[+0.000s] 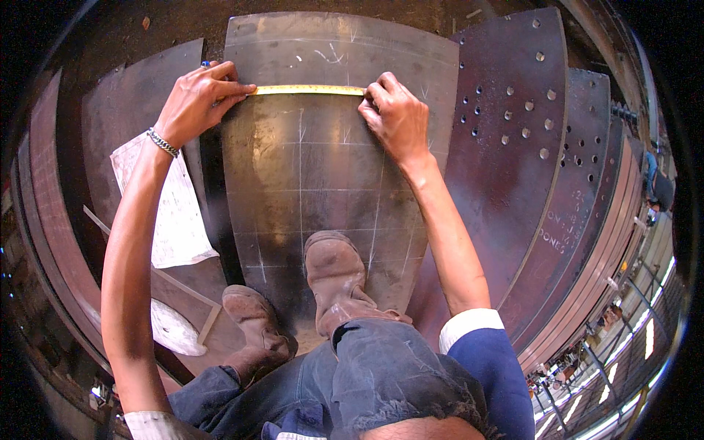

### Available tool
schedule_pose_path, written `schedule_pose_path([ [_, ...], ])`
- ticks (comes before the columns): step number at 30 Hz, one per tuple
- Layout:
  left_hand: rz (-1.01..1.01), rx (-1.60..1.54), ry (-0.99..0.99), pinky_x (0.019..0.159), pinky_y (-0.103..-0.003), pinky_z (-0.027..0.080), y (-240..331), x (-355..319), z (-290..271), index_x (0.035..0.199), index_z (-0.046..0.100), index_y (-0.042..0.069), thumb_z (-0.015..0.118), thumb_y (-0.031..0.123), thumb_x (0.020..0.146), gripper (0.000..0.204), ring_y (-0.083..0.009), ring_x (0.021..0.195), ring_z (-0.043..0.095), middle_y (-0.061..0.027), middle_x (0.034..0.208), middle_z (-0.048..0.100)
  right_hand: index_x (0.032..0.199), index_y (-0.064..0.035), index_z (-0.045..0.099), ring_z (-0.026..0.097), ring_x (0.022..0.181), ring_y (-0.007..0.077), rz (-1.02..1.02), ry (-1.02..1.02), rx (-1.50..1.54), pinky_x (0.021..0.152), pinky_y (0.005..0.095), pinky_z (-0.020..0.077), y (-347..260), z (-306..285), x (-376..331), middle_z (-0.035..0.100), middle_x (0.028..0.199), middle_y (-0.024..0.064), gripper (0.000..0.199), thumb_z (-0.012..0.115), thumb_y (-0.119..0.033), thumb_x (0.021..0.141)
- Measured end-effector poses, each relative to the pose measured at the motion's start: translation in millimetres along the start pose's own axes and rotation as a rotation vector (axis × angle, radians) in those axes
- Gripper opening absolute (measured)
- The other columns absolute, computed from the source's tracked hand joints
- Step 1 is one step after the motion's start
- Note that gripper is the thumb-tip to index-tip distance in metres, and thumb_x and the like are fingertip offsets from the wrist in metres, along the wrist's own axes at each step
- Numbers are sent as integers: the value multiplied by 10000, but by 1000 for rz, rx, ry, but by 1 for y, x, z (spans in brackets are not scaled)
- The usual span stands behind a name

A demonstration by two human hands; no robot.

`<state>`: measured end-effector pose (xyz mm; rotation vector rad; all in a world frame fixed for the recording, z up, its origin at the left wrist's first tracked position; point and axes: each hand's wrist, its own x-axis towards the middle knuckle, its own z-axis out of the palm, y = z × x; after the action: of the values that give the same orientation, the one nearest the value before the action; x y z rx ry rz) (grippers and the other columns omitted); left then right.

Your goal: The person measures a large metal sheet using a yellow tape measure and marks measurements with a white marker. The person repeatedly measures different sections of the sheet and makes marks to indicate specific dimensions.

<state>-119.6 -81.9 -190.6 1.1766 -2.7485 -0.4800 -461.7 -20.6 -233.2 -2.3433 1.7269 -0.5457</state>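
Note:
A yellow measuring tape [308, 90] stretches left to right across a dark steel plate [334, 172] marked with thin white grid lines and small arrow-like marks. My left hand [198, 103] pinches one end of the tape between thumb and fingers by the plate's left edge. At the tape's other end, my right hand [396, 116] is closed on it with the fingers curled. Whether a tape case sits inside that hand is hidden. The blade looks straight and lies on or just above the plate.
My brown boots [334, 268] are on and beside the plate's near part. On the left lie a creased white paper sheet [180, 209] and a thin L-shaped strip [209, 324]. Drilled reddish-brown plates [506, 169] stand at the right, with railings [612, 378] beyond.

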Motion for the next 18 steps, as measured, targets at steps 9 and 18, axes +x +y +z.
schedule_pose_path([
  [9,63,101,33,867,-374,541,-2,-6,1,1012,785,105,717,164,890,151,-231,912,650,-45,940,646,893,-99,659,696,879,259,17,-56,-28,697,414,562,-1,-4,3,616,958,33,175,766,-222,829],
  [18,24,107,17,860,-392,522,0,-9,3,1030,777,94,696,165,882,184,-267,941,634,-65,937,624,876,-87,622,688,875,261,-2,-53,-8,680,427,575,-2,-4,4,599,954,57,179,747,-206,828],
])
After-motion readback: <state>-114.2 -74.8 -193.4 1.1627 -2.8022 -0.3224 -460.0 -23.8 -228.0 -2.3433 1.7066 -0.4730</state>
